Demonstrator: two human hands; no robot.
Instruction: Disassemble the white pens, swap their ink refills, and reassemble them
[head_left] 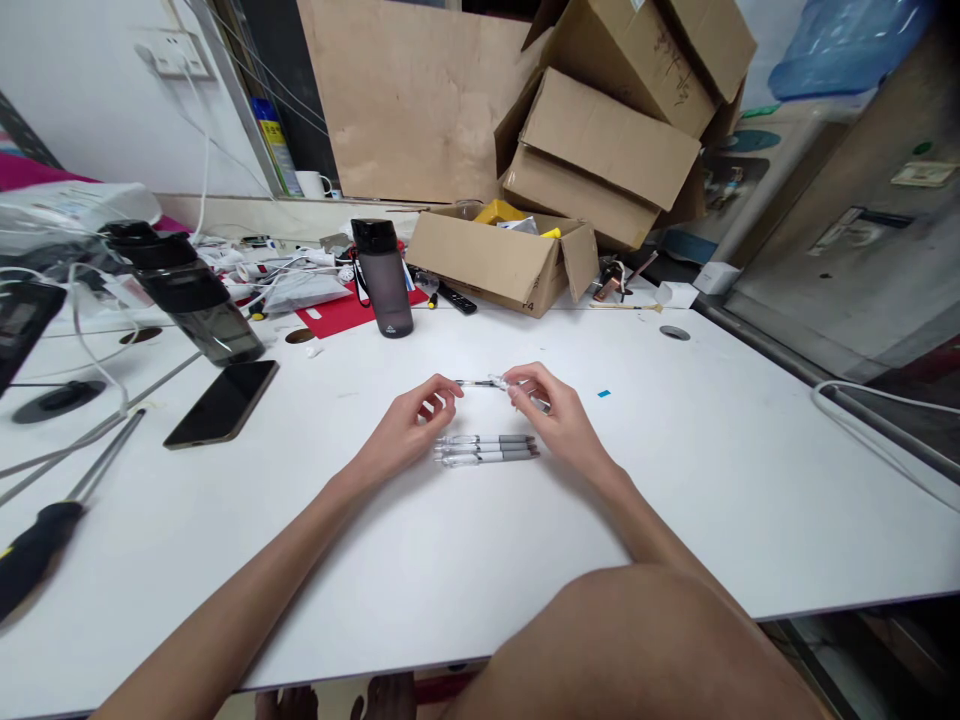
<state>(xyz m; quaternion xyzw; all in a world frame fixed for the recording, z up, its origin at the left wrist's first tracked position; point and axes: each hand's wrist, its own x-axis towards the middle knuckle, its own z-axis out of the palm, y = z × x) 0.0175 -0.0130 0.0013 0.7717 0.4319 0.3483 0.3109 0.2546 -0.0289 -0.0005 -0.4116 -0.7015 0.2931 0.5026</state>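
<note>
Two bare hands work close together above the white table [720, 480], thumbs and forefingers toward each other. The right hand [561, 415] has its thumb and forefinger nearly closed, pinching the right end of a slim pen piece [481, 384], clear with a dark stretch along it, where something whitish and see-through bunches at the fingertips. The left hand [409, 428] is loosely curled, its forefinger tip at the piece's other end; whether it grips or only touches, I cannot tell. The piece lies level between them, crosswise to the person

Just nearer the person, three pens [487, 450] rest side by side on the table, clear at their left ends and grey or dark at their right, between the two wrists. Right of the right hand sits a small blue scrap [604, 394]

Farther out on the left are a dark phone [223, 403], lying flat and aslant, and a screwdriver [45, 540] with a black handle. Beyond the hands stand a smoky bottle [386, 280] with a black lid, partly over a red sheet [334, 316], and another dark-lidded bottle [199, 300] behind the phone. An open cardboard box [480, 258] with yellow things inside sits at the back, a black remote [457, 298] beside it, larger cartons [600, 150] piled behind
</note>
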